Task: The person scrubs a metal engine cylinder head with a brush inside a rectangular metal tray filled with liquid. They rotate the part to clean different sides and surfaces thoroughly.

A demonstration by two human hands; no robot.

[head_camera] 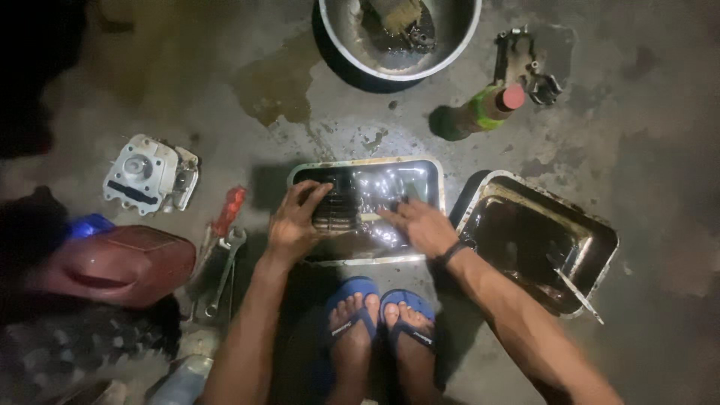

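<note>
A rectangular metal tray [431,174] of dark shiny liquid sits on the concrete floor in front of my feet. In it lies a dark finned engine part [341,204]. My left hand [294,223] grips the left side of that part, fingers curled over it. My right hand [420,225] reaches into the tray just right of the part, fingers spread and pointing left, blurred; I cannot tell whether it holds anything small. A dark band is on my right wrist.
A second oily tray [600,232] with a thin tool in it lies at right. A round metal basin [352,45] stands at the top, a green bottle with a red cap [487,107] beside it. At left lie a white engine part [150,174], a red-handled screwdriver [229,210], a wrench [225,266] and a red cover [124,262].
</note>
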